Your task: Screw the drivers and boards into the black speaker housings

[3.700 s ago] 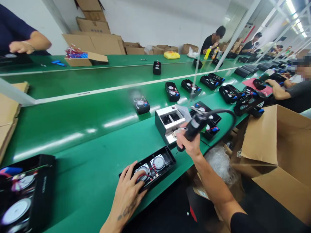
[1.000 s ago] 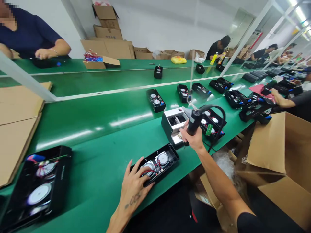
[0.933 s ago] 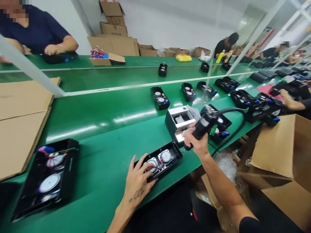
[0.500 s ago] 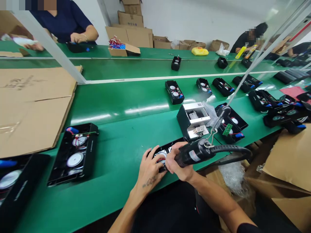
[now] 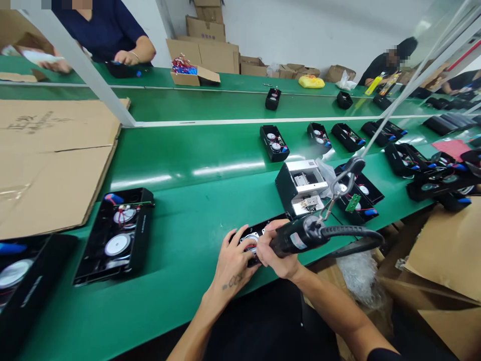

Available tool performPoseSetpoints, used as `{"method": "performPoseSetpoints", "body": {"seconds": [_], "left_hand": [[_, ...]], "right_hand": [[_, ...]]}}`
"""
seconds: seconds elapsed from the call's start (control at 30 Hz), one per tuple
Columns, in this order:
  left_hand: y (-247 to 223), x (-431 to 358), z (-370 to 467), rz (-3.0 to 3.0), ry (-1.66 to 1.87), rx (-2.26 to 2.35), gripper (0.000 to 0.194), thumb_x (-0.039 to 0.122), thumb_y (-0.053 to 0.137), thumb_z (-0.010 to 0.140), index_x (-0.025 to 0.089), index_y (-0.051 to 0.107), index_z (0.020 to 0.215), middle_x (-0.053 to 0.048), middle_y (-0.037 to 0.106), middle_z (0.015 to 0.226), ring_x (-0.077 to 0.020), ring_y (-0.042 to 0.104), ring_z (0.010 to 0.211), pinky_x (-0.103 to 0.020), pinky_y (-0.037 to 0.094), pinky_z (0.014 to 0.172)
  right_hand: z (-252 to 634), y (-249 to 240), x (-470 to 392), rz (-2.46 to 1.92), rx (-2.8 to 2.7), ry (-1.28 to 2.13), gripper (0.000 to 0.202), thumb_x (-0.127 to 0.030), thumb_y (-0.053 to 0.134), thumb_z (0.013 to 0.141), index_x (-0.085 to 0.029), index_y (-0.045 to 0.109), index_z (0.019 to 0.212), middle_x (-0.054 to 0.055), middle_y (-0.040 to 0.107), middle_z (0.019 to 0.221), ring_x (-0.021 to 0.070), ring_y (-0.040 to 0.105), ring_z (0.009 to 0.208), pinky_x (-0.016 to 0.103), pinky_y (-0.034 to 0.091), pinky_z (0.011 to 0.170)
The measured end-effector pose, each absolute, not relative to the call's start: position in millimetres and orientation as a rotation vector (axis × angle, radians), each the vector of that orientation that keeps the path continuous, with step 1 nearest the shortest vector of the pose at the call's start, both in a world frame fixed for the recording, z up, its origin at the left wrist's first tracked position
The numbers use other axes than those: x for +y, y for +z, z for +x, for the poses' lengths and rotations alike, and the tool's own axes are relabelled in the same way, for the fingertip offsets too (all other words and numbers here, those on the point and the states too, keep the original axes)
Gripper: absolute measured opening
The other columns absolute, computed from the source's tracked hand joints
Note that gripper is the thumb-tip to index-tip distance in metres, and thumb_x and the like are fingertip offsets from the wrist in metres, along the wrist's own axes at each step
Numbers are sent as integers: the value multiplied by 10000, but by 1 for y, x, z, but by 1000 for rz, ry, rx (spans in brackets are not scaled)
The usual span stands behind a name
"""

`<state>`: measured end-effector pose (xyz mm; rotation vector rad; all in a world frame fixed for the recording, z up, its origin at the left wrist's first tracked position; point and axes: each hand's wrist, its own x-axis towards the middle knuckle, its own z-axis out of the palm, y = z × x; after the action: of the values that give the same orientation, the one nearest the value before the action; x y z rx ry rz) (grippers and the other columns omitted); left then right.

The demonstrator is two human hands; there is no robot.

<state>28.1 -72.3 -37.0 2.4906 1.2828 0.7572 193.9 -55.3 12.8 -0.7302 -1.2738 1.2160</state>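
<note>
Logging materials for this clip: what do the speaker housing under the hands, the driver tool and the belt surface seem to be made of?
Speaker housing: looks like black moulded plastic, matte, with thin straight walls. Driver tool in the right hand: dark body, probably plastic, slightly glossy, with a label. Belt surface: smooth green, likely rubber or PVC, semi-gloss; it mirrors the lights in streaks. The left hand rests on the housing.

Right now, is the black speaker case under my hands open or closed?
Open: the speaker case shows a bare round driver between left hand and right hand.
</note>
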Motion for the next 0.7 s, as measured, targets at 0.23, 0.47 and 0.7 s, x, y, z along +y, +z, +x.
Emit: {"method": "performPoseSetpoints", "body": {"seconds": [0.23,0.47,0.7], "left_hand": [[-35,-78,18,2487,1003,1130,230,384,849,919,256,809,1106,-94,758,1339,-399,509,1550,-710,453,1239],[-30,-91,21,2396,1112,1146,140,194,761,969,302,834,1020,-42,803,1186,-335,613,1465,-673,494,1233],[-25,-95,24,2446,1102,1199,157,158,734,971,284,819,1013,-35,811,1180,-330,617,1459,-675,477,1244]], "right_hand": [[203,43,-55,-547,-1062,1223,283,-349,693,1027,-332,483,1215,-155,460,580,83,409,337,213,395,377],[207,54,-59,-568,-1005,1240,299,-391,726,1006,-330,482,1170,-158,434,550,88,378,320,223,373,358],[204,50,-63,-470,-1130,1208,282,-306,684,1047,-352,461,1213,-150,477,600,79,421,351,209,385,387]]}}
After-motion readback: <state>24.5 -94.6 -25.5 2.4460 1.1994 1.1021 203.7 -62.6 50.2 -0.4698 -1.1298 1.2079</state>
